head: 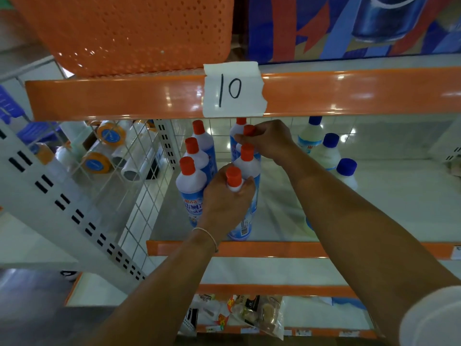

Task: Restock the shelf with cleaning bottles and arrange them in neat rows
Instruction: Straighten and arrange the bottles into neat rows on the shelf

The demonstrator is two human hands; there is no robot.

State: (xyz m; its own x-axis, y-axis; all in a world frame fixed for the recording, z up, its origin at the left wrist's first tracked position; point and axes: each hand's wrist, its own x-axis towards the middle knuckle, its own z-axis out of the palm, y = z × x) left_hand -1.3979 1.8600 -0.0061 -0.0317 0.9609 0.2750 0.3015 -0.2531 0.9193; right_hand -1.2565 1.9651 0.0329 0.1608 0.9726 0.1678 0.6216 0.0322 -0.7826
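Setting: shop aisle, with a white shelf [374, 203] edged in orange under a higher shelf that carries a paper tag marked 10 [233, 89] and an orange basket [129, 33].
Left row: three red-capped bottles [190, 188] stand one behind another at the far left of the shelf, just beside the wire grid divider [147, 171], so the row reads as already set.
Second row: more red-capped bottles stand in file just right of the first; this looks like the row being built and squared up.
Left hand: the left hand [224, 198] has its fingers curled round the neck of the nearest bottle [234, 176], right under its cap, at the front edge of the shelf, probably to seat it in line.
Right hand: the right hand [268, 141] reaches further back and pinches the red cap of a far bottle [249, 131], likely nudging it straight.
Right group: blue-capped white bottles [329, 151] stand apart to the right in a loose diagonal, seemingly a separate product.
Below: packets [257, 313] lie on the lower shelf.
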